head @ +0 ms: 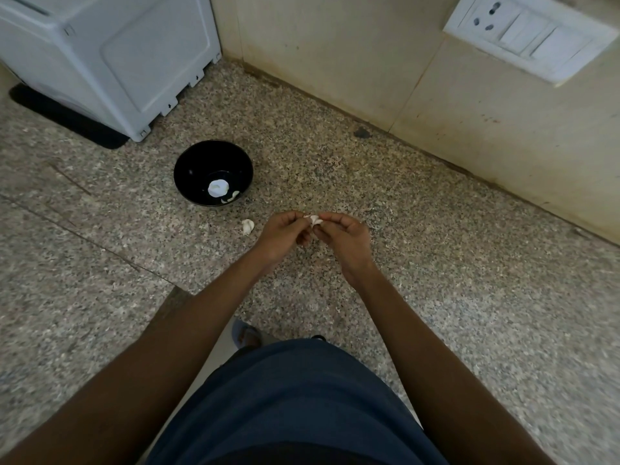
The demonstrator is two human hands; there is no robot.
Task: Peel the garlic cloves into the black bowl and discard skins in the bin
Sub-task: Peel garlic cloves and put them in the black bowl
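Small white garlic clove (pixel 312 219), papery skin on, pinched between the fingertips of both hands, held in the air above the speckled grey-brown granite counter (pixel 436 263). Left hand (pixel 285 234) curled, thumb and forefinger closed on the clove's left end; right hand (pixel 345 238) curled likewise, thumb and forefinger closed on its right end, remaining fingers folded under. Both forearms reaching forward from the bottom edge of view, over a dark blue garment (pixel 295 404).

Just left of the left fingers, lying loose on the counter: a small white garlic piece (pixel 248 226), whether peeled clove or skin impossible to tell. Further left and beyond the fingers: round glossy black bowl (pixel 194 162), upright, holding a white lump (pixel 218 188) and pale curved slivers (pixel 231 197) at its bottom; bowl rim well apart from the hands, loose piece between the two.

Bare counter open right of the right fingers and nearer the body. Beyond the fingers, cream tiled wall (pixel 335 45) meeting the counter along a slanting dark seam, with a white switch and socket plate (pixel 526 35) upper right. Far left beyond the bowl: a pale grey plastic appliance (pixel 117 55) on a black mat (pixel 67 115), its corner near the bowl's far rim. Counter's near edge between the forearms.
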